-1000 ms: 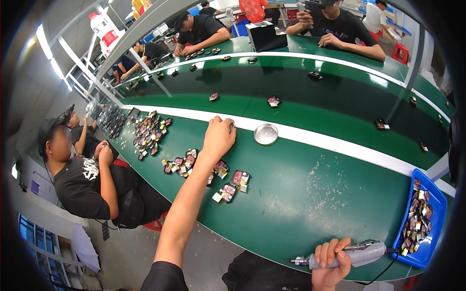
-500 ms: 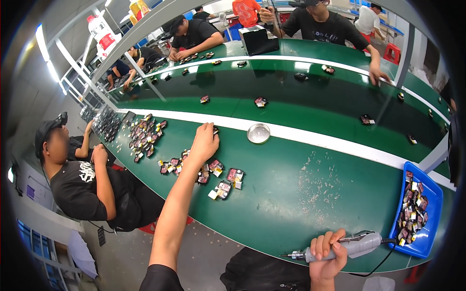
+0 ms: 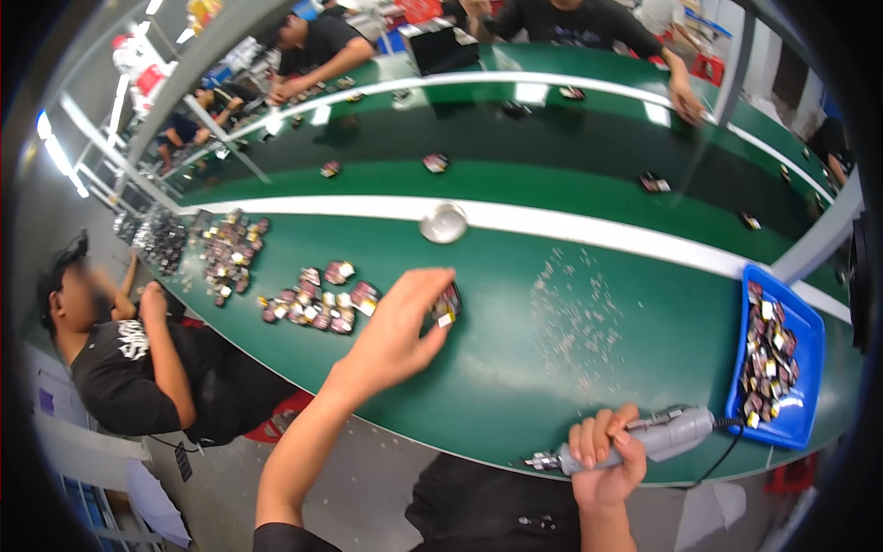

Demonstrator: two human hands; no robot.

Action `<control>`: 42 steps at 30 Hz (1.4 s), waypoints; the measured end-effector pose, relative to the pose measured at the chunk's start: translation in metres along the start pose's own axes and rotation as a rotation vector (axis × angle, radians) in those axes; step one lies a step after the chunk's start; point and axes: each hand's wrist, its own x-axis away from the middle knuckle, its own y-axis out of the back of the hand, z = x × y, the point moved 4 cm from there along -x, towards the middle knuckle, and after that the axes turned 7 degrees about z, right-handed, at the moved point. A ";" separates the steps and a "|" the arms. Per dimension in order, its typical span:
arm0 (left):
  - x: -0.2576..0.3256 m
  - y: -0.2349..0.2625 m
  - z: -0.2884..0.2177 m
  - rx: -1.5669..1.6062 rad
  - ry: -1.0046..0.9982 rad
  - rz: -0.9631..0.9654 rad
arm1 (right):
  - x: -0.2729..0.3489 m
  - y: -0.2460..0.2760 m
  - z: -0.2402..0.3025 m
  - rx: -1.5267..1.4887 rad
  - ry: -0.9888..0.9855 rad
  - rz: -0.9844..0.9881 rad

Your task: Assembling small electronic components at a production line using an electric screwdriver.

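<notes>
My left hand (image 3: 397, 324) reaches over the middle of the green bench. Its thumb and fingers close round the sides of a small black electronic module (image 3: 446, 305) with a white and yellow tab. Left of that hand lies a loose group of similar modules (image 3: 317, 304), a few apart from the others. Near the bench's front edge my right hand (image 3: 607, 453) grips a grey electric screwdriver (image 3: 676, 436). Its bit points left, and a black cord runs off its right end. Between my hands and farther back, tiny pale bits (image 3: 579, 322), possibly screws, are scattered.
A blue tray (image 3: 808, 386) of modules stands on the right. By the white rail sits a round metal dish (image 3: 443, 224); beyond it a belt (image 3: 533, 175) carries spaced modules. More piles (image 3: 235, 253) lie left, near a seated co-worker (image 3: 138, 359). Other people work across the belt.
My left hand has come from near the white rail back toward me and to the right, with a module between its fingers. The right hand still holds the screwdriver. The whole view has shifted.
</notes>
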 end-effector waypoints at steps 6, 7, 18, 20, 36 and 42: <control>0.045 -0.053 -0.071 0.006 -0.087 0.277 | -0.007 -0.001 -0.002 0.013 -0.038 0.038; 0.048 -0.056 -0.072 -0.058 -0.094 0.259 | -0.009 -0.001 -0.002 0.011 -0.030 0.056; 0.056 -0.047 -0.057 0.039 -0.051 0.019 | -0.005 -0.001 -0.003 0.002 -0.015 0.047; 0.058 -0.039 -0.053 0.000 -0.033 -0.039 | -0.004 -0.006 -0.005 -0.007 -0.008 0.019; 0.015 0.111 0.132 -0.554 0.340 -0.358 | -0.013 0.020 0.004 -0.028 -0.083 0.172; -0.037 0.150 0.332 -0.509 0.620 -0.200 | -0.024 0.008 0.001 -0.082 -0.089 0.143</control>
